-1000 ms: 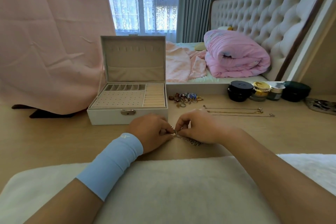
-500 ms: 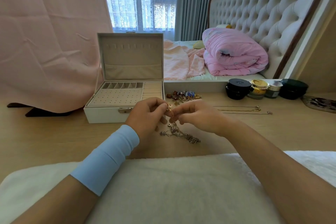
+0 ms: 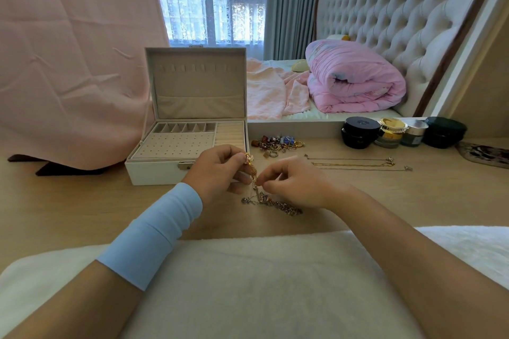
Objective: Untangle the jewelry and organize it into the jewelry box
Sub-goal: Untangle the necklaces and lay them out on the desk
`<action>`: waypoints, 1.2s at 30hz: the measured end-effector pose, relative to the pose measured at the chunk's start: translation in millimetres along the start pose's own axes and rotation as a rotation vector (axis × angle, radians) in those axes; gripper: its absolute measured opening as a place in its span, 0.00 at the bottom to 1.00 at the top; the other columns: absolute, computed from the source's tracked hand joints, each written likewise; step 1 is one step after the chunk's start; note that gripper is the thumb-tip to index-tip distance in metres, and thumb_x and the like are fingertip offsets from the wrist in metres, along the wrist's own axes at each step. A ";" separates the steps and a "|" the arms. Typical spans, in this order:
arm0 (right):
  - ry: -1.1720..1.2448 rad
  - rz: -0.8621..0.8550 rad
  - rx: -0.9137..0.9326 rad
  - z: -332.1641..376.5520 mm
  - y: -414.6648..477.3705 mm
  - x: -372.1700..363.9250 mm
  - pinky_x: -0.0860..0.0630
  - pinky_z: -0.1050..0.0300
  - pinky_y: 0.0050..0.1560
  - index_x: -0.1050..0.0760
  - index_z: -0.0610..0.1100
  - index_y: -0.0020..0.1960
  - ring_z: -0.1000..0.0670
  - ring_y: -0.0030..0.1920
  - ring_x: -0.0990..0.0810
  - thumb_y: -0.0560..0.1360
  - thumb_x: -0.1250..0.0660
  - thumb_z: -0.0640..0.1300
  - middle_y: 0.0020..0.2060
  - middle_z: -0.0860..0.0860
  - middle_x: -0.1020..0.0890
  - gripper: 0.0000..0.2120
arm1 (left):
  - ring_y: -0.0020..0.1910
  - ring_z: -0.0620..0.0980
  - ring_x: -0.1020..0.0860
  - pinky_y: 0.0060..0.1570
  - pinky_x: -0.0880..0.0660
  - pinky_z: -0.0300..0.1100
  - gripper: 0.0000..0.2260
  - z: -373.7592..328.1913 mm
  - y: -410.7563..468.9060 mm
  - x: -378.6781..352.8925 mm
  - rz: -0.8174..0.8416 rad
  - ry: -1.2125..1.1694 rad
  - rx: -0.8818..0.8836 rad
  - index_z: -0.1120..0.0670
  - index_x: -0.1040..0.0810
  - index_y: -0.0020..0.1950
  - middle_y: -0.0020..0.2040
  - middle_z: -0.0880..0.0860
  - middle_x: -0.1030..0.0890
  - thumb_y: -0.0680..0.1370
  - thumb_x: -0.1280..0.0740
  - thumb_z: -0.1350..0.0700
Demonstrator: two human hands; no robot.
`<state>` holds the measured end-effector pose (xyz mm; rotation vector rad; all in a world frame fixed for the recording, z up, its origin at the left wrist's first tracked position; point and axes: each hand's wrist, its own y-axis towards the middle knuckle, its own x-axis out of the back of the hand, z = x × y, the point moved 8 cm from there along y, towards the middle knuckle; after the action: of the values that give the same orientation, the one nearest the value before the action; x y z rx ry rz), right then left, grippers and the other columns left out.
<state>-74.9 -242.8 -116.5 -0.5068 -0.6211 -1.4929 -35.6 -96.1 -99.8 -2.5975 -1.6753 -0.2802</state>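
**A:** Pale wood is seen across the tabletop [image 3: 82, 215]. With the hands taken as the dial's centre, an open white jewelry box [image 3: 154, 173] is found at eleven o'clock. Is anything stored in it?

**B:** Nothing can be made out on its earring board, in its ring rolls or in its small compartments.

**A:** What is judged done?

**B:** Three thin necklaces [image 3: 349, 164] are laid straight and apart at two o'clock, so those are judged untangled. A heap of rings and charms [image 3: 278, 143] at one o'clock is not yet sorted.

**A:** And the hands?

**B:** A gold charm [image 3: 249, 158] is pinched and held up by the left hand [image 3: 217, 170]. A strand lower down is pinched by the right hand [image 3: 297, 184]. The tangled chains [image 3: 272, 202] are strung between both grips, with the knotted end lying on the wood at six o'clock. Most of the work is judged left: this knot, the heap, and all the boxing.
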 end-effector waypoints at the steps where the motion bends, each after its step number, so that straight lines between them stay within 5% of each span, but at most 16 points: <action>1: -0.059 0.025 -0.009 -1.4 -0.3 -3.8 0.31 0.71 0.36 0.15 0.54 0.47 0.67 0.31 0.24 0.75 0.27 0.45 0.32 0.65 0.19 0.04 | 0.35 0.49 0.19 0.33 0.20 0.42 0.09 0.0 0.3 1.0 -0.003 0.022 0.002 0.58 0.22 0.45 0.41 0.58 0.17 0.82 0.39 0.60; 7: -0.219 0.036 -0.011 -4.8 0.9 -6.9 0.33 0.65 0.41 0.19 0.62 0.38 0.63 0.37 0.25 0.73 0.24 0.53 0.40 0.63 0.19 0.07 | 0.35 0.54 0.18 0.36 0.19 0.45 0.09 1.6 1.5 5.9 -0.051 -0.118 0.039 0.59 0.26 0.46 0.40 0.60 0.17 0.83 0.43 0.60; 13: -0.182 0.068 -0.008 -6.5 0.0 -3.1 0.31 0.69 0.41 0.14 0.56 0.50 0.67 0.35 0.24 0.74 0.24 0.48 0.36 0.64 0.19 0.06 | 0.29 0.52 0.24 0.42 0.21 0.52 0.10 2.9 1.1 6.9 -0.100 -0.233 0.052 0.58 0.29 0.44 0.31 0.55 0.26 0.84 0.45 0.61; 18: -0.209 0.112 -0.009 -6.3 -1.7 -0.6 0.33 0.75 0.35 0.15 0.54 0.52 0.68 0.33 0.25 0.75 0.25 0.46 0.39 0.59 0.19 0.07 | 0.34 0.53 0.25 0.41 0.23 0.50 0.09 1.7 3.5 14.3 -0.102 0.068 0.000 0.56 0.27 0.45 0.33 0.54 0.25 0.83 0.44 0.58; 22: -0.237 0.143 -0.054 -9.8 -4.0 4.7 0.30 0.69 0.39 0.16 0.55 0.53 0.64 0.35 0.24 0.74 0.25 0.54 0.43 0.56 0.18 0.08 | 0.34 0.55 0.20 0.38 0.23 0.47 0.08 0.8 3.6 21.7 -0.013 0.399 -0.032 0.55 0.24 0.46 0.34 0.54 0.19 0.82 0.40 0.58; 27: -0.234 0.034 -0.011 1.1 -4.7 -2.6 0.27 0.60 0.46 0.21 0.61 0.57 0.60 0.42 0.24 0.70 0.26 0.64 0.46 0.58 0.20 0.18 | 0.36 0.50 0.16 0.31 0.22 0.41 0.05 -9.6 -1.8 16.5 -0.039 0.142 -0.065 0.61 0.21 0.49 0.41 0.56 0.16 0.81 0.37 0.62; 29: -0.005 -0.008 0.058 11.4 -2.0 -6.6 0.25 0.58 0.45 0.20 0.59 0.55 0.59 0.39 0.23 0.72 0.25 0.59 0.43 0.58 0.18 0.13 | 0.37 0.50 0.16 0.35 0.19 0.41 0.04 -16.6 -4.4 6.6 0.005 -0.024 -0.106 0.61 0.20 0.49 0.41 0.57 0.16 0.80 0.35 0.64; 32: 0.259 -0.034 0.126 25.8 -0.9 -2.0 0.23 0.61 0.37 0.17 0.49 0.47 0.53 0.34 0.21 0.76 0.27 0.43 0.41 0.49 0.15 0.02 | 0.38 0.45 0.19 0.39 0.21 0.36 0.07 -25.1 -5.9 -2.6 0.043 0.081 -0.237 0.53 0.16 0.45 0.39 0.52 0.15 0.77 0.31 0.63; 36: 0.297 -0.111 0.028 13.8 -1.8 17.2 0.29 0.61 0.28 0.19 0.43 0.42 0.51 0.29 0.22 0.78 0.29 0.41 0.36 0.47 0.14 0.06 | 0.38 0.45 0.23 0.40 0.26 0.35 0.06 -17.6 -0.6 5.4 -0.015 0.279 -0.262 0.46 0.16 0.47 0.41 0.47 0.19 0.76 0.28 0.57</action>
<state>-78.0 -246.6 -95.0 -0.2247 -0.4414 -1.6233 -36.3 -93.3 -81.6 -2.5623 -1.6565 -0.8731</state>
